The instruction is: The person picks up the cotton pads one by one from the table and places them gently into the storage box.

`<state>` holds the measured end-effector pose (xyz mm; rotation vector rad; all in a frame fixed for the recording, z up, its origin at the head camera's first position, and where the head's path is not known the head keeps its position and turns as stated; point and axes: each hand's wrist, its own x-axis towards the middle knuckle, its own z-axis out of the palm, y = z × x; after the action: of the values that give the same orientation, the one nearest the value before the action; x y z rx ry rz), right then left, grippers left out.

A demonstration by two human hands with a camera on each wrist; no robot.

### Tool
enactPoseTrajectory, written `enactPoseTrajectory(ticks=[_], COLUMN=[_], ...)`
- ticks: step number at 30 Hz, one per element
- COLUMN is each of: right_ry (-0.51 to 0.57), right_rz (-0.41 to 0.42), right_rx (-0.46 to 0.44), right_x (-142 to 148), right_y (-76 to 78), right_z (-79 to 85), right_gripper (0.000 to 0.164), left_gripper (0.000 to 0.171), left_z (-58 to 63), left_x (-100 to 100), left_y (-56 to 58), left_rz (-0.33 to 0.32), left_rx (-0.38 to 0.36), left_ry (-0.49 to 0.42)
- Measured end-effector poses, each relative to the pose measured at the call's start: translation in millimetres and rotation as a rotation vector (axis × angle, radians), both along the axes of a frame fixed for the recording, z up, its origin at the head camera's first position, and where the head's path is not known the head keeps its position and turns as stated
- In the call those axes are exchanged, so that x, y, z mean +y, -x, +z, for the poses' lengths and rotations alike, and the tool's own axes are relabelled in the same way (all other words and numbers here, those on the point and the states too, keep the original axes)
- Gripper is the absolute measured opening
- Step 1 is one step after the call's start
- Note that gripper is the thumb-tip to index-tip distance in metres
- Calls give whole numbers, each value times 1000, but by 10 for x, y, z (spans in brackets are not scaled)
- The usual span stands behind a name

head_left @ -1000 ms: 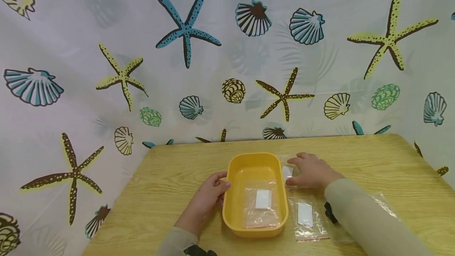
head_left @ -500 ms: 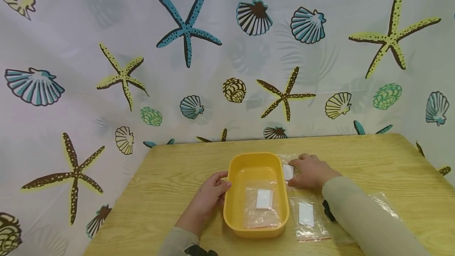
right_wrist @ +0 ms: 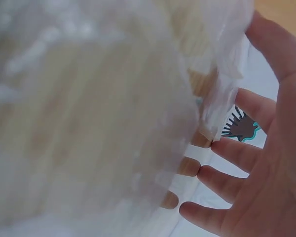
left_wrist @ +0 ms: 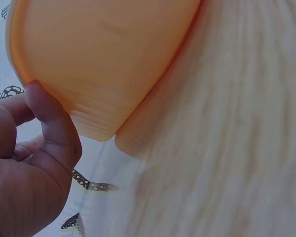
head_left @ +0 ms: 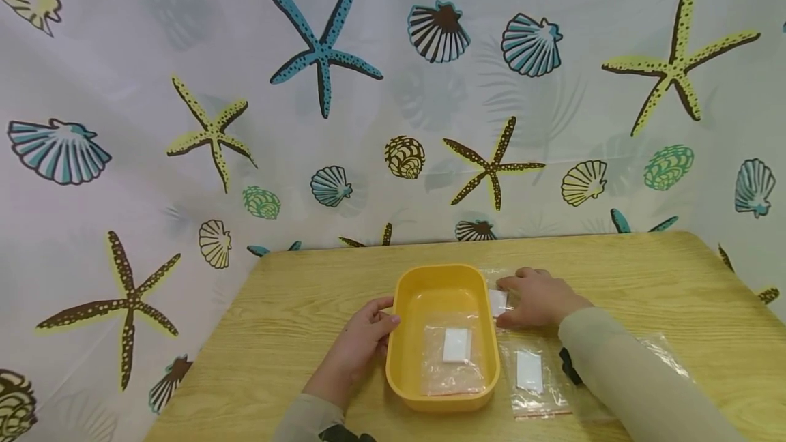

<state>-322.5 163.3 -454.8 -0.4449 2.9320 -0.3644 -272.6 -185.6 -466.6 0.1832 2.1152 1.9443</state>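
A yellow plastic tray (head_left: 399, 380) stands mid-table, a clear zip bag with a white card (head_left: 456, 345) lying in it. My left hand (head_left: 359, 336) holds the tray's left side; in the left wrist view its thumb (left_wrist: 44, 101) presses near the rim with fingers behind. Just right of the tray, my right hand (head_left: 540, 299) rests over another clear bag with a white card (head_left: 498, 301), thumb and fingers at its right part. Seen from the right wrist, the fingers (right_wrist: 237, 153) are spread and touch the edge of blurred clear plastic (right_wrist: 113, 123).
A further zip bag with a white card (head_left: 529, 370) lies on the wooden table (head_left: 295, 292) to the tray's right. More clear plastic (head_left: 663, 350) shows beside my right forearm. A curtain (head_left: 368, 101) printed with shells and starfish hangs behind the table.
My right hand's fingers have come down and drawn closer together on the bag beside the tray. The left hand and the tray have stayed in place.
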Motion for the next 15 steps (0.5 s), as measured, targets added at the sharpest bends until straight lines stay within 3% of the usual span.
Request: enactPoseTrajectory(ticks=[7, 15], right_ry=[7, -86], right_rz=[0, 48], right_rx=[26, 138], right_x=[-5, -32], right_y=[10, 18], right_z=[13, 23], right_gripper=[66, 55], left_gripper=[47, 48], left_z=[-15, -16], left_x=[-10, -9], left_y=[11, 9], left_rz=[1, -1], left_rx=[-7, -26], left_ry=[13, 16])
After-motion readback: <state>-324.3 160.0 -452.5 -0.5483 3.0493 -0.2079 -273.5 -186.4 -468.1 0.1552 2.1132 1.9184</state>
